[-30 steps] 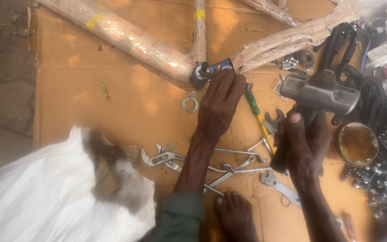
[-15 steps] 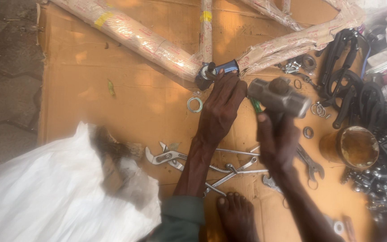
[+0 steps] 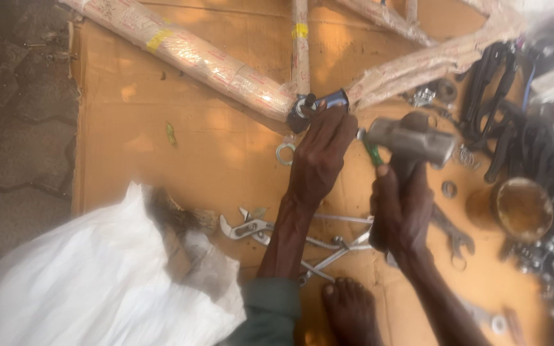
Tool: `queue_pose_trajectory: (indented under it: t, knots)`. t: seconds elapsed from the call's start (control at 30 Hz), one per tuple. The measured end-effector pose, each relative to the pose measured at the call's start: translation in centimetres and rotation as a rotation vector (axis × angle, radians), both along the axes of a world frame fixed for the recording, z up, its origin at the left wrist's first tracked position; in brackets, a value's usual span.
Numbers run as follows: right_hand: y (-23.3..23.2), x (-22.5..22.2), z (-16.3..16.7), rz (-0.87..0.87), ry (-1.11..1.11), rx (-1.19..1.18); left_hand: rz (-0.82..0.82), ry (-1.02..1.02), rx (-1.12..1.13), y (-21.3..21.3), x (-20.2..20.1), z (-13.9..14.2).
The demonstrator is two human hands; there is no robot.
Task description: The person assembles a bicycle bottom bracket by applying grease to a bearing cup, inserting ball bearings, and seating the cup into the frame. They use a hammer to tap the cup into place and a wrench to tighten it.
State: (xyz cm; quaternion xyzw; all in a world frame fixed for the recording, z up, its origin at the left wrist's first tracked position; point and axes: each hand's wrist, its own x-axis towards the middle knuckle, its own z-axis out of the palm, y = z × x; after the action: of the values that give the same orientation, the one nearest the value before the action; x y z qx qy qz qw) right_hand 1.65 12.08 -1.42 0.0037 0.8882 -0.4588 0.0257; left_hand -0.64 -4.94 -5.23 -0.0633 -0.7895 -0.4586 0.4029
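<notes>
A large white plastic sack point(image 3: 91, 282) lies at the near left on the flat brown cardboard sheet point(image 3: 136, 147) spread over the paved ground. Across the far side runs a bicycle frame wrapped in clear film and tan paper point(image 3: 213, 61), its thick tube slanting from far left down to the middle, with yellow tape bands on two tubes. Where the tubes meet sits the shiny metal bottom-bracket shell point(image 3: 318, 106), its axis lying roughly left to right.

The left hand point(image 3: 318, 157) reaches far from the near edge, fingers closed around that shell's right end. Near its wrist lie silver pliers and spanners point(image 3: 270, 234) and a bare foot point(image 3: 351, 311).

The right hand point(image 3: 402, 211) has its grip shut around the handle of a grey steel-headed hammer point(image 3: 411, 141); the handle runs near to far, the head's long axis left to right, just right of the shell. Half a second ago the hammer head hung further right and higher; it has now come closer to the shell.

At the right stand a round brass-coloured tin point(image 3: 520, 208) and black metal parts point(image 3: 514, 122).
</notes>
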Motion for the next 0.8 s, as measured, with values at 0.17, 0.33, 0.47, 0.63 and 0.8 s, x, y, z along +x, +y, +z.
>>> queue_pose_trajectory:
  t: [0.17,0.33,0.47,0.63,0.8]
  knots:
    - [2.6,0.0,-0.7,0.039,0.296,-0.311,-0.004,0.041,-0.046,0.0,-0.4,-0.2]
    - [5.2,0.0,2.8,0.095,0.634,-0.172,-0.008,0.023,-0.055,0.0,-0.3,-0.7]
    - [2.2,-0.3,-0.8,0.213,0.584,0.112,-0.001,0.022,-0.029,-0.4,-0.4,-0.6]
    - [1.1,1.8,-3.3,0.092,0.065,-0.485,-0.035,-0.036,-0.003,-0.6,-0.1,-0.5]
    - [4.0,2.1,2.2,0.117,0.458,-0.379,-0.041,0.053,-0.095,-0.9,0.0,-0.8]
